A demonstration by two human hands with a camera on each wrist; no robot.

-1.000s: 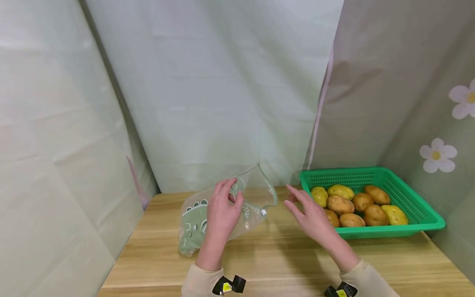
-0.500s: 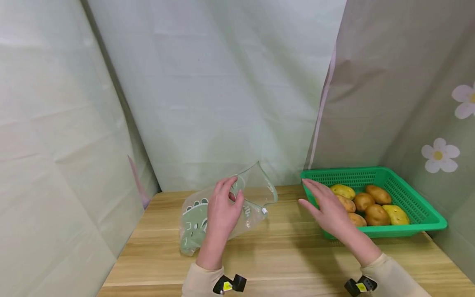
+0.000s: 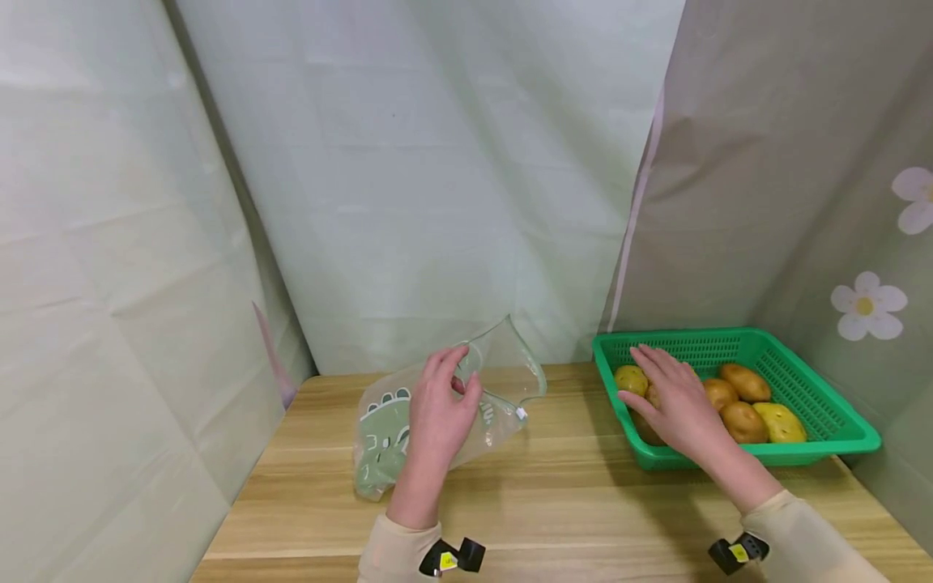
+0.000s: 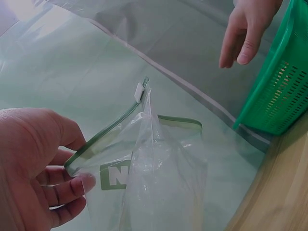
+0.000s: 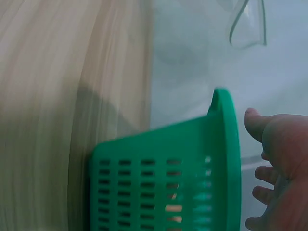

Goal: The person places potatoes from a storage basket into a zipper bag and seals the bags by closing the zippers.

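A clear zip bag (image 3: 382, 441) with a green printed pattern lies on the table, its mouth gaping to the right and a white slider (image 4: 139, 92) on the zip strip. My left hand (image 3: 440, 413) holds the bag near its mouth, fingers bent at the zip edge in the left wrist view. Over the left part of a green basket (image 3: 838, 441) hovers my right hand (image 3: 678, 405), fingers stretched and thumb apart, with nothing in it. Several potatoes fill the basket, among them a brown potato (image 3: 743, 423) and a yellowish potato (image 3: 780, 423). The hand covers some of them.
The wooden table (image 3: 539, 502) carries both bag and basket. A pale curtain (image 3: 466, 202) hangs right behind its back edge, with more cloth at both sides. The basket's raised rim stands below my right hand.
My right hand has moved right, from the gap between bag and basket to above the basket's left part. The left hand has stayed at the bag.
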